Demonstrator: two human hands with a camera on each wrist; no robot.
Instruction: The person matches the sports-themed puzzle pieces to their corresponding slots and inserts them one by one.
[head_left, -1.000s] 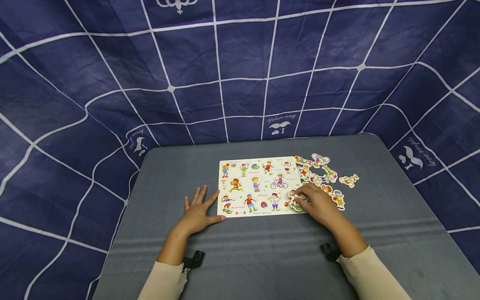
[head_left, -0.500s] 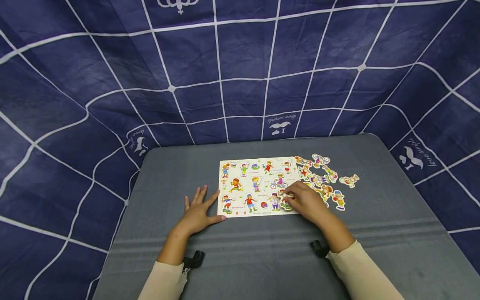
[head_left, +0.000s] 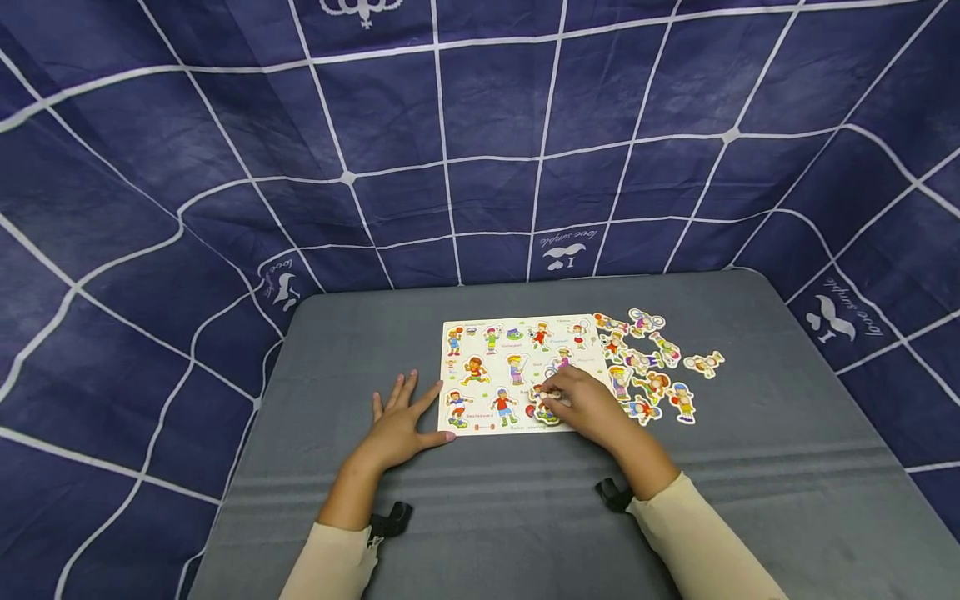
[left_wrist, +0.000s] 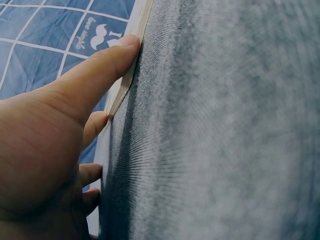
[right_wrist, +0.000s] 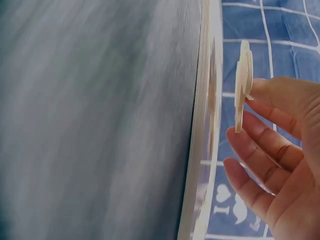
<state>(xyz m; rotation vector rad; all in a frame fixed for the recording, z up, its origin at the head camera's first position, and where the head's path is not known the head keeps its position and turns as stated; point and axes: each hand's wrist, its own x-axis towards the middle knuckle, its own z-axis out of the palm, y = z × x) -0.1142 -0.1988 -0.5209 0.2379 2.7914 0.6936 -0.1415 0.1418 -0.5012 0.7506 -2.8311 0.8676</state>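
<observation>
A white puzzle board (head_left: 517,333) printed with cartoon sports figures lies on the grey table (head_left: 525,517). My right hand (head_left: 581,404) hovers over the board's lower right part and pinches a flat wooden figure piece (right_wrist: 243,85), held a little above the board's edge (right_wrist: 205,120) in the right wrist view. My left hand (head_left: 397,421) lies flat on the table with straight fingers, its thumb (left_wrist: 107,60) touching the board's left edge (left_wrist: 135,50).
Several loose cut-out figure pieces (head_left: 652,367) lie scattered on the table just right of the board. A dark blue cloth with a white grid (head_left: 480,133) hangs behind and around the table.
My right hand has carried the figure piece leftward from the board's lower right corner to over the board's bottom row. The left hand has stayed put.
</observation>
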